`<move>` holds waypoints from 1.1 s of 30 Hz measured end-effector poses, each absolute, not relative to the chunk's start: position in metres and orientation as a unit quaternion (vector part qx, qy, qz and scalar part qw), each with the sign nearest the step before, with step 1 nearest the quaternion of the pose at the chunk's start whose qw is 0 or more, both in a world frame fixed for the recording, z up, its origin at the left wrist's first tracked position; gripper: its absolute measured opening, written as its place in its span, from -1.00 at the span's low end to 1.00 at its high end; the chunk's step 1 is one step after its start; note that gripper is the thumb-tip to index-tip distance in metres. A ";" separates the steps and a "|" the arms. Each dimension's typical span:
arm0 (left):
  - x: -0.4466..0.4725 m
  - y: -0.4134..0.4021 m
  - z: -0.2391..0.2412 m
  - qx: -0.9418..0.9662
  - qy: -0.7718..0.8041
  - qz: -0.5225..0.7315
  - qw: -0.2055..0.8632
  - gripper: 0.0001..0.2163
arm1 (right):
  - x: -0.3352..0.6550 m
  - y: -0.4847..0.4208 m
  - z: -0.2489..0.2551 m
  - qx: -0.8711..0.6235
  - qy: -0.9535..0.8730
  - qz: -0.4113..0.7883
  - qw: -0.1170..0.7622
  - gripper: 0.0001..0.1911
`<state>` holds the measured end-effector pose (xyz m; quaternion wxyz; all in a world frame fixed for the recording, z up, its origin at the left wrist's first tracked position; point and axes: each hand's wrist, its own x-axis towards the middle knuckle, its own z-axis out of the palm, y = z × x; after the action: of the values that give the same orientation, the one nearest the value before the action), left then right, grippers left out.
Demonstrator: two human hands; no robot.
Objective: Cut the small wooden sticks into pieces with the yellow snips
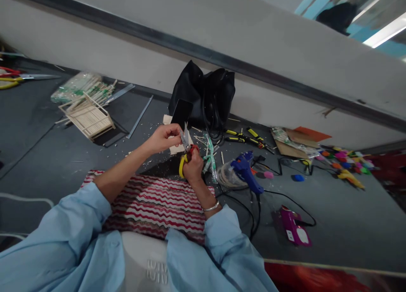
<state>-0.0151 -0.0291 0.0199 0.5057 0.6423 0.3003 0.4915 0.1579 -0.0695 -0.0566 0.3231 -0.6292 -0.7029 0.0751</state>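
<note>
My right hand (193,167) grips a pair of scissors (185,140) with red and yellow handles, its blades pointing up and away from me. Close to the blades, my left hand (165,137) is closed in a pinch; whatever its fingertips hold is too small to make out. Beneath both hands lies a piece of cardboard (176,149), with small pale scraps scattered round it. Just right of my right hand are thin sticks and a crumpled clear-green wrapper (209,154). A black phone (182,111) leans beyond my left hand.
A black bag (203,93) stands against the wall. To the right are a blue glue gun (247,171) on a jar, yellow-black pliers (244,137), a purple box (294,226), cables and pom-poms. A small stick-built frame (87,118) and a metal ruler (140,116) lie left.
</note>
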 end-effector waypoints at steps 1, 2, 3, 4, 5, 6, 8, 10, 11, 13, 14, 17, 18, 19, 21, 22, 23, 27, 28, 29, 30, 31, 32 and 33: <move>-0.015 -0.029 0.020 0.645 0.303 0.491 0.500 -0.93 | 0.158 -0.070 -0.057 -0.627 -0.703 0.076 0.327 -0.71; -0.016 -0.029 0.021 0.648 0.307 0.491 0.496 -0.93 | 0.157 -0.070 -0.058 -0.626 -0.703 0.076 0.329 -0.71; -0.016 -0.029 0.020 0.650 0.310 0.490 0.491 -0.94 | 0.157 -0.070 -0.058 -0.625 -0.703 0.077 0.332 -0.71; -0.016 -0.028 0.020 0.653 0.312 0.489 0.486 -0.94 | 0.157 -0.069 -0.059 -0.623 -0.703 0.078 0.333 -0.70; -0.016 -0.028 0.019 0.656 0.315 0.488 0.481 -0.94 | 0.157 -0.069 -0.060 -0.622 -0.704 0.079 0.335 -0.70; -0.017 -0.027 0.019 0.660 0.316 0.487 0.476 -0.94 | 0.157 -0.069 -0.060 -0.620 -0.704 0.080 0.336 -0.69; -0.017 -0.026 0.017 0.668 0.319 0.486 0.465 -0.93 | 0.157 -0.069 -0.060 -0.618 -0.705 0.083 0.338 -0.68; -0.018 -0.025 0.016 0.671 0.320 0.487 0.459 -0.92 | 0.157 -0.069 -0.060 -0.613 -0.707 0.091 0.342 -0.65; -0.018 -0.025 0.016 0.669 0.318 0.490 0.461 -0.91 | 0.157 -0.069 -0.060 -0.609 -0.708 0.096 0.344 -0.64; -0.017 -0.026 0.017 0.659 0.311 0.495 0.473 -0.89 | 0.157 -0.069 -0.061 -0.601 -0.712 0.107 0.347 -0.63; -0.017 -0.026 0.018 0.653 0.308 0.497 0.482 -0.87 | 0.158 -0.069 -0.062 -0.598 -0.712 0.110 0.350 -0.62; -0.016 -0.028 0.022 0.634 0.296 0.500 0.511 -0.82 | 0.162 -0.066 -0.065 -0.598 -0.703 0.112 0.368 -0.62; -0.016 -0.029 0.024 0.628 0.290 0.501 0.520 -0.81 | 0.164 -0.065 -0.066 -0.601 -0.696 0.113 0.377 -0.64; -0.015 -0.030 0.025 0.623 0.283 0.504 0.527 -0.79 | 0.166 -0.063 -0.068 -0.604 -0.688 0.114 0.386 -0.68; -0.015 -0.031 0.026 0.617 0.271 0.510 0.535 -0.77 | 0.169 -0.061 -0.070 -0.606 -0.676 0.121 0.400 -0.74; -0.015 -0.031 0.026 0.616 0.267 0.512 0.536 -0.76 | 0.170 -0.060 -0.072 -0.605 -0.675 0.123 0.404 -0.76; -0.015 -0.031 0.026 0.616 0.263 0.513 0.537 -0.75 | 0.171 -0.059 -0.073 -0.601 -0.679 0.124 0.402 -0.76; -0.017 -0.030 0.026 0.631 0.253 0.498 0.538 -0.72 | 0.168 -0.062 -0.074 -0.587 -0.717 0.114 0.359 -0.68; -0.018 -0.030 0.026 0.639 0.251 0.491 0.536 -0.72 | 0.167 -0.062 -0.073 -0.586 -0.724 0.110 0.348 -0.66; -0.018 -0.030 0.026 0.650 0.250 0.484 0.530 -0.71 | 0.166 -0.063 -0.072 -0.585 -0.728 0.106 0.340 -0.64; -0.019 -0.030 0.026 0.661 0.250 0.477 0.523 -0.72 | 0.165 -0.063 -0.071 -0.586 -0.731 0.101 0.335 -0.62; -0.020 -0.030 0.025 0.670 0.252 0.473 0.514 -0.72 | 0.165 -0.064 -0.070 -0.586 -0.733 0.098 0.330 -0.61; -0.021 -0.029 0.025 0.677 0.253 0.470 0.507 -0.72 | 0.164 -0.063 -0.068 -0.589 -0.733 0.098 0.326 -0.60; -0.022 -0.029 0.024 0.681 0.254 0.469 0.503 -0.72 | 0.163 -0.063 -0.067 -0.592 -0.733 0.101 0.320 -0.59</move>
<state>-0.0217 -0.0287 0.0241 0.5026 0.6805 0.2543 0.4686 0.1633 -0.0632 -0.0670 0.3203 -0.5916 -0.7330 0.1009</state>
